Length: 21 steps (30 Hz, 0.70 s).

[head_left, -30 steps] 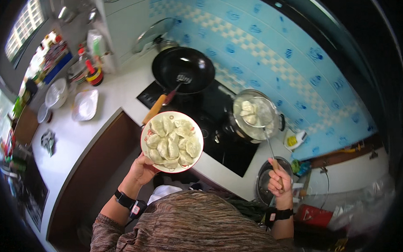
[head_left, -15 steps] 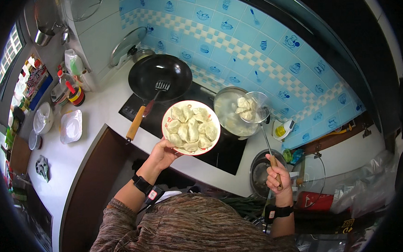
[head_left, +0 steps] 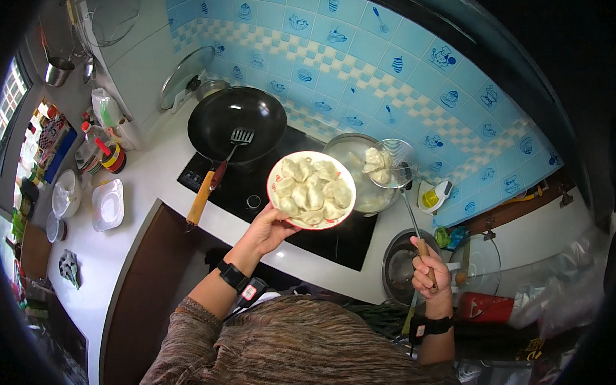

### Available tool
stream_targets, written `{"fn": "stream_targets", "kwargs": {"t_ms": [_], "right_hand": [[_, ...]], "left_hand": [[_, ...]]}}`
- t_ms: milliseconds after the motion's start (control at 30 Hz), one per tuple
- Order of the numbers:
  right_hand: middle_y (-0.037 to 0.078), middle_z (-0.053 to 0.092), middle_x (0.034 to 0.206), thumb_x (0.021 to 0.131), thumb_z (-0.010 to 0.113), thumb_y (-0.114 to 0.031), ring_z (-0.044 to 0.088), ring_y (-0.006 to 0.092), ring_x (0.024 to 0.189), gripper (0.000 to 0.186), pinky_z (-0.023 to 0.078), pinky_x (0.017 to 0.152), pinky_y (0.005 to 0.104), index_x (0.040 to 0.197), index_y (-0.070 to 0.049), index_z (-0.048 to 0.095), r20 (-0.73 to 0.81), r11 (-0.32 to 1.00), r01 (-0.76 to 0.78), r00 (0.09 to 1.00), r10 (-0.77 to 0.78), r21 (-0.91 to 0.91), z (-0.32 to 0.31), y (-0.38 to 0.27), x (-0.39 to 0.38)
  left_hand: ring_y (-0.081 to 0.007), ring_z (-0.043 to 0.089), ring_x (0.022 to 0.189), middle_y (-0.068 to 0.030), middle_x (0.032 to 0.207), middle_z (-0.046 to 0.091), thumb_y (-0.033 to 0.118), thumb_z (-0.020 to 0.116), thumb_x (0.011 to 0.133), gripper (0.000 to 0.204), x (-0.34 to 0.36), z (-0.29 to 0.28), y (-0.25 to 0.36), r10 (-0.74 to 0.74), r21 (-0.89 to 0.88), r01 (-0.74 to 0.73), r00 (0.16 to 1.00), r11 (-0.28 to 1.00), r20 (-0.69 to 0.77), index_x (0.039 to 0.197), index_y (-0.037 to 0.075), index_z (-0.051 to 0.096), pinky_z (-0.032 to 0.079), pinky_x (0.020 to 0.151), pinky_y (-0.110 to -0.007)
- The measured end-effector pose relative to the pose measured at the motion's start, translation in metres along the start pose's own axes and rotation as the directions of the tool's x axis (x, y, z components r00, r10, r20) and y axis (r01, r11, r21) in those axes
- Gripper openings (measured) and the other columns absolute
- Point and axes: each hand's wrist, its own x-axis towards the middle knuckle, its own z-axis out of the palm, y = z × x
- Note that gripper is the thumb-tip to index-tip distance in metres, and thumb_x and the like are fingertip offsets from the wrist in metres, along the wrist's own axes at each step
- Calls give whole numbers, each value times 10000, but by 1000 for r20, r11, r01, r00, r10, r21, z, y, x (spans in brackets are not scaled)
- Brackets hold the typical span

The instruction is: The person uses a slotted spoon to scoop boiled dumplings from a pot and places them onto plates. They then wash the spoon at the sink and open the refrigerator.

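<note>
Grip of the left hand (head_left: pixel 271 229): clasping a red-rimmed bowl (head_left: pixel 276 185) of dumplings (head_left: pixel 315 189) at its eight-o'clock edge. The right hand (head_left: pixel 431 269) is wrapped around the handle of a wire-mesh skimmer (head_left: pixel 403 163), whose head, bearing scooped dumplings (head_left: pixel 375 164), lies toward two o'clock from the bowl. Since half a second ago the bowl has neared the skimmer, narrowing the gap between both batches, which remain apart. Whether it overhangs the pot (head_left: pixel 352 135) is hard to tell. Wok (head_left: pixel 214 128): between ten and eleven o'clock.

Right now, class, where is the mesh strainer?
In the head view, right of centre: the right hand holds the mesh strainer at the right edge of the pot.
</note>
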Motion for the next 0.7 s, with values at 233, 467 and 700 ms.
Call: {"fn": "stream_targets", "kwargs": {"t_ms": [233,467,700], "right_hand": [[43,496,694,965,342,-69,402,111,356,474,334,358,270,1438,-95,320,20,999,12,1000,-13,40,8,-2,-9],[44,492,700,959,345,-58,403,106,358,484,332,341,262,1440,-82,309,-81,996,33,996,-40,-85,11,-4,-15],[36,493,675,950,369,-50,427,103,363,484,344,355,263,1432,-74,323,-76,996,33,996,-39,-78,21,-1,-20]], "left_hand": [[-326,467,1241,-128,1387,427,-39,530,764,682,12,4,1,-17,8,17,999,1000,38,1400,118,337,420,1018,-507],[-309,497,1208,-114,1357,448,-58,541,758,707,20,-1,-2,-30,0,30,997,1000,75,1398,158,334,444,982,-491],[-308,516,1188,-115,1336,468,-57,540,758,683,28,-1,-7,-73,17,71,991,997,111,1386,137,351,462,970,-477]]}}
